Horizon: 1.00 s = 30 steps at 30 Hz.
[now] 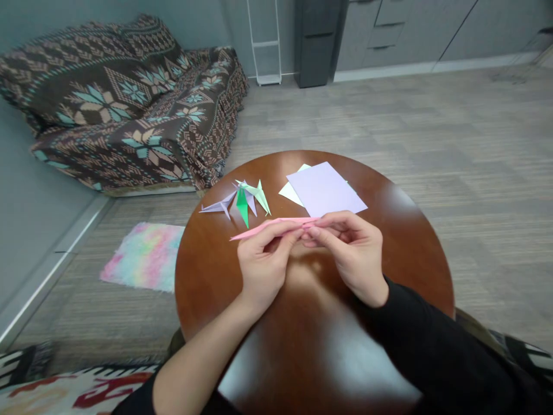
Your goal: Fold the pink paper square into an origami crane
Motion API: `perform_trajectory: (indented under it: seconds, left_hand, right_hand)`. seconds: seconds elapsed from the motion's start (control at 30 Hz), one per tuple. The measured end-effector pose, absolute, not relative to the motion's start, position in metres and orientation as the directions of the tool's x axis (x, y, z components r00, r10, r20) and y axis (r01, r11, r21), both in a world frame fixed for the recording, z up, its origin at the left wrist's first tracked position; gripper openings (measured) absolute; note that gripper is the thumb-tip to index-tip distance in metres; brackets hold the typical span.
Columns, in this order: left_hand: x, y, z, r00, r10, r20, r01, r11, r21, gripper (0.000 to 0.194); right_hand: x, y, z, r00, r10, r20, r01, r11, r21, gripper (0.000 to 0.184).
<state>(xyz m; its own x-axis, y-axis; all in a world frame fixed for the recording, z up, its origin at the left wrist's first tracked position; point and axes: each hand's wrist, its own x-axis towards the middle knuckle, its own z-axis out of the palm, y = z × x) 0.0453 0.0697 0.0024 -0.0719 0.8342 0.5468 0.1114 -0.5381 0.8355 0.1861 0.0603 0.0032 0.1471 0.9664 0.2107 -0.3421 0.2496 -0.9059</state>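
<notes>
A folded piece of pink origami paper [254, 230] is held between both my hands, above the round brown table [207, 276]. My left hand [268, 256] pinches it along its near edge, with a narrow point sticking out to the left. My right hand [356, 248] grips its right end between thumb and fingers, and the fingertips of both hands nearly meet. The fingers hide much of the paper's right part. Beyond my left hand lie several folded paper figures: a green one [242, 204], a pale green one [260, 197] and a lilac one [220, 206].
Flat square sheets lie behind my hands, a lilac sheet [326, 190] over a pale green sheet [291, 193]. A sofa with a patterned cover [142, 115] stands at the back left. A fluffy pastel mat [147, 256] lies on the floor left of the table.
</notes>
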Motion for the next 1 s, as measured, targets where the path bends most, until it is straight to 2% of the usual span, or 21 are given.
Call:
perform_trajectory:
  seconds: [0.23,0.5,0.73,0.9,1.0]
  left_hand:
    - [0.0441,0.0682,0.0062,-0.057,0.841,0.538,0.171,-0.523,0.835,0.014]
    - [0.0452,0.068,0.0079,-0.063,0.882,0.467,0.128,-0.457,0.88,0.011]
    - [0.0457,0.0685,0.006,-0.092,0.878,0.469,0.133,-0.456,0.88,0.011]
    - [0.0454,0.0677,0.0033,-0.146,0.834,0.532,0.189,-0.505,0.842,0.012]
    - [0.0446,0.0673,0.0007,-0.162,0.804,0.571,0.229,-0.532,0.815,0.012]
  right_hand:
    - [0.1894,0.0608,0.0065,0.149,0.977,0.155,-0.332,0.197,-0.923,0.009]
    - [0.19,0.0614,0.0061,0.15,0.98,0.131,-0.342,0.176,-0.923,0.013]
    - [0.1877,0.0617,0.0057,0.145,0.984,0.106,-0.414,0.158,-0.896,0.025]
    - [0.1841,0.0619,0.0015,0.085,0.996,0.011,-0.549,0.056,-0.834,0.035]
    - [0.1804,0.061,0.0008,0.004,0.998,-0.069,-0.588,-0.053,-0.807,0.026]
